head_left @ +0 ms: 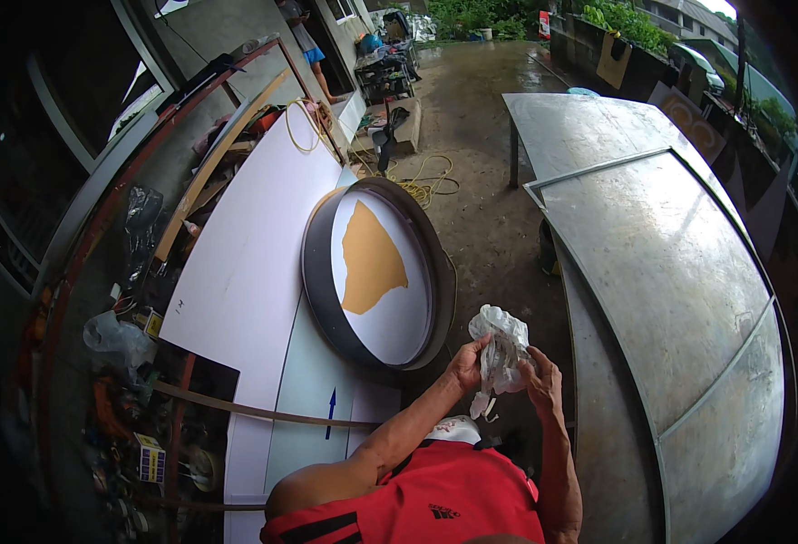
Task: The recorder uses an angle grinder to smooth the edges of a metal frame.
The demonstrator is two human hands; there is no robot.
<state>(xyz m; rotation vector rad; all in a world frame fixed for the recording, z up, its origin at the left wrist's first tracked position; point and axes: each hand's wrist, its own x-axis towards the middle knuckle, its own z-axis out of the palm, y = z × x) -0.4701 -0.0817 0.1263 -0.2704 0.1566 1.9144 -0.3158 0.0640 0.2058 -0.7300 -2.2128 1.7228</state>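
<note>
A crumpled, whitish see-through plastic bag (504,340) is held up in front of my red shirt. My left hand (467,364) pinches its left side, fingers closed on the film. On the other side, my right hand (542,383) grips it with bent fingers, the thumb toward the bag. Loose ends of the film hang below, between the two hands. Whether anything is inside the bag I cannot tell. Left of the hands, apart from them, a big round dark-rimmed frame (335,313) stands tilted, with a white panel and an irregular tan patch (369,258) inside.
White sheets (245,272) lean along a cluttered rack (186,399) on the left. At the right stands a large metal-topped table (680,272) with a thin metal frame on it. A yellow hose (431,181) coils on the ground ahead. A person (308,45) stands by the far doorway.
</note>
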